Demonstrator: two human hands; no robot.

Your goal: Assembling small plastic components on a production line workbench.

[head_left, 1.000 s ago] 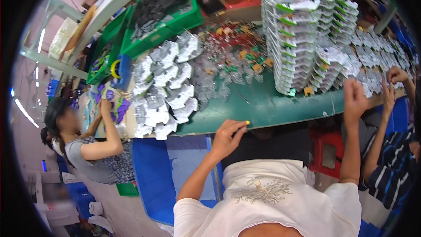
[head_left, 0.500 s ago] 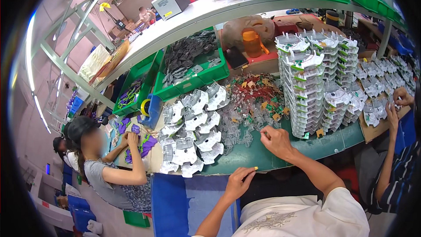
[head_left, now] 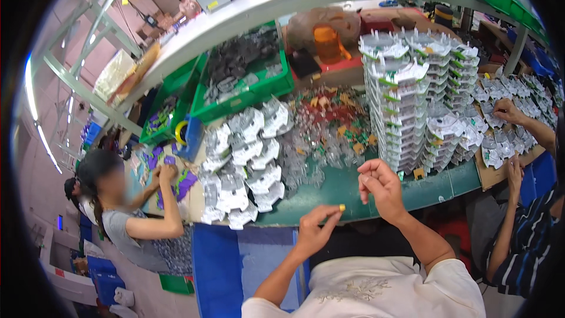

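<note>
Both hands have lifted off the desk (head_left: 353,191). Left hand (head_left: 315,229) now pinches a small yellow piece (head_left: 342,206) near the desk edge; right hand (head_left: 382,185) hovers half-curled, holding nothing visible.

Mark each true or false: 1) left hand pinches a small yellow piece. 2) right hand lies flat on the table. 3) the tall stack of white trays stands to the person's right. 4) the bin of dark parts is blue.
1) True: the left hand pinches a small yellow piece at its fingertips.
2) False: the right hand is raised above the green table, fingers curled.
3) True: the stack of white trays stands ahead to the right.
4) False: the bin of dark parts is green.
</note>
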